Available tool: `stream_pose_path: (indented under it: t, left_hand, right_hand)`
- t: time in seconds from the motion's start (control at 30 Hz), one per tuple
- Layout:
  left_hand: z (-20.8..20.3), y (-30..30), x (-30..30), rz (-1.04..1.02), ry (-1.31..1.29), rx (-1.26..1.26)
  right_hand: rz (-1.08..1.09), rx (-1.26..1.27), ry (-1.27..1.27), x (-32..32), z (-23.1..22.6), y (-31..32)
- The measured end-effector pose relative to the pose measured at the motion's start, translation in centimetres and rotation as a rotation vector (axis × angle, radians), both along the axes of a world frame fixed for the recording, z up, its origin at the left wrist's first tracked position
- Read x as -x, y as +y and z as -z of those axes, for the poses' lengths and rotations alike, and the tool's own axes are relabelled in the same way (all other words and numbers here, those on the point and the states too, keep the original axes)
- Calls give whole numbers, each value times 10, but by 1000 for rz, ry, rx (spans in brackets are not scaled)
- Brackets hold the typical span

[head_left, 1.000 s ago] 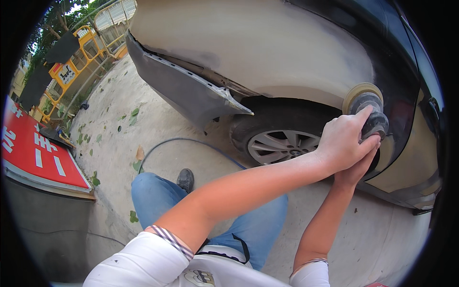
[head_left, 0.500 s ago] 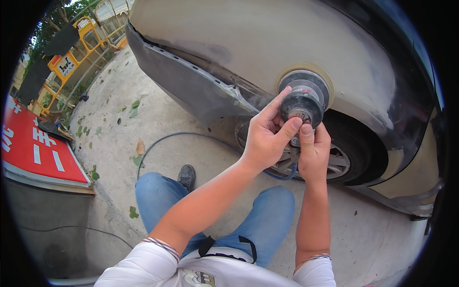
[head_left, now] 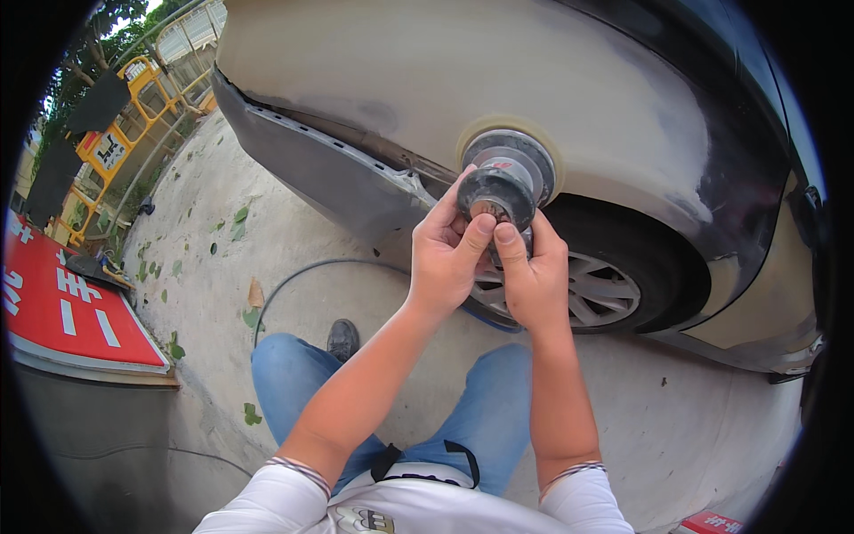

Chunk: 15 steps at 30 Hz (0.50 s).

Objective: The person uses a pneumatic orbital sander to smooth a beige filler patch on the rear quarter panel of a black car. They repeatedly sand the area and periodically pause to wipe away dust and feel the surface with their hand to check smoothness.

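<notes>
Both my hands are closed around a black and grey air sander (head_left: 511,171), its round pad against the sanded beige fender (head_left: 391,53) just above the wheel arch. My left hand (head_left: 449,245) wraps the left side of the sander, fingers toward the pad and thumb over its back. Its partner, my right hand (head_left: 539,278), grips the lower end, with the thumb tip close beside the left one. A blue-grey hose (head_left: 334,262) runs from beneath the sander across the ground. Some of the fingers are hidden behind the tool.
Below the sander is a car wheel (head_left: 614,285). A loose-edged grey bumper (head_left: 329,169) juts out on the left. Dry leaves (head_left: 255,294) dot the concrete. At far left are a red sign board (head_left: 80,303) and yellow barriers (head_left: 107,151). My knees are bent below the arms.
In the picture, the sander and both hands have shifted left, while the fender shifts left less. The sander now sits further left along the panel, above the wheel arch. Both hands keep hold.
</notes>
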State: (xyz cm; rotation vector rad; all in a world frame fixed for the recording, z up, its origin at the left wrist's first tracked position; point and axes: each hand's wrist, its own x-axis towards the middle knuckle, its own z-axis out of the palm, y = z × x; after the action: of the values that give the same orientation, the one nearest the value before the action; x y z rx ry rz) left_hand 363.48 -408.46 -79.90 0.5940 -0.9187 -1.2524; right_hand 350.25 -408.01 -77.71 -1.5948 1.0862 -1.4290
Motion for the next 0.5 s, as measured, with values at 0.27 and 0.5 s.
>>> stream_pose_path:
  t: [0.27,0.5]
  left_hand:
    - [-69,-4,110,73,-442,269]
    - [-100,-5,155,22,-708,463]
  right_hand:
    - [79,-36,-583,108,-7,24]
    - [109,30,-950,128,-11,29]
